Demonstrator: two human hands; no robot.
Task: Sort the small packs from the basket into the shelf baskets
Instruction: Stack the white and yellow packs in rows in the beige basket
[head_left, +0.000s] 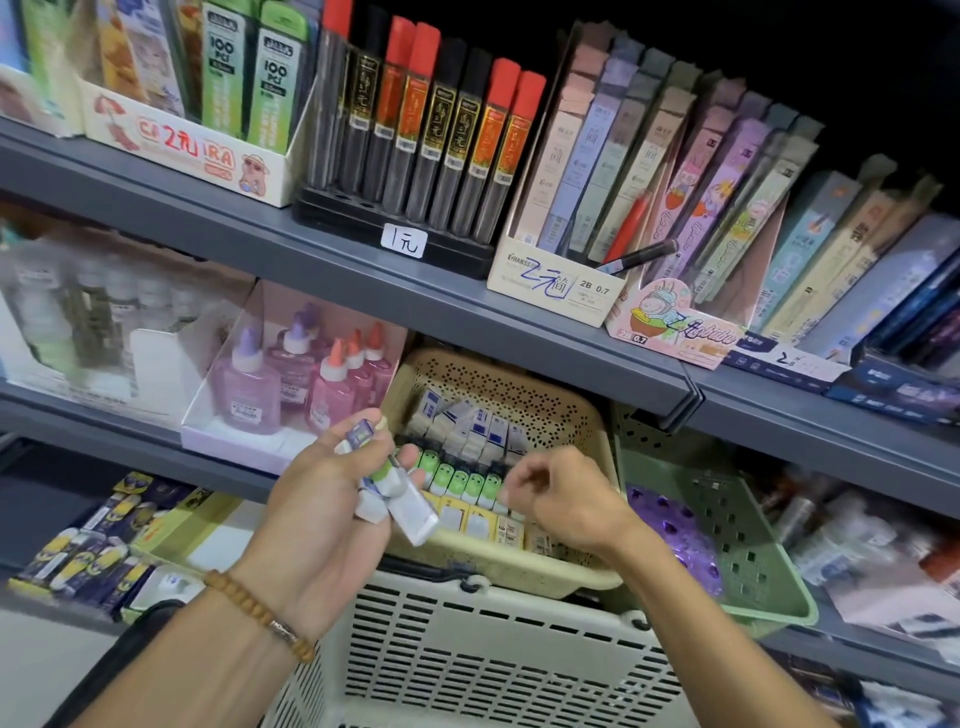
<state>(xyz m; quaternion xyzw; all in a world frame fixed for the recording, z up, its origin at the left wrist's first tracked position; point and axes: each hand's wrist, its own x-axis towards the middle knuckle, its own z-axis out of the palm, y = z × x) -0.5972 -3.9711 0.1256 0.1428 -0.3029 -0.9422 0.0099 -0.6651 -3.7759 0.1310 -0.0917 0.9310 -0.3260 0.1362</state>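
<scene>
Left hand palm up, fingers curled round packs; right hand loosely curled, knuckles up.

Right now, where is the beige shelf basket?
In the head view, the beige shelf basket sits centre frame under the grey shelf, between the glue bottles and the green basket.

single head-worn view, close, angled forward and down onto shelf baskets and hands
</scene>
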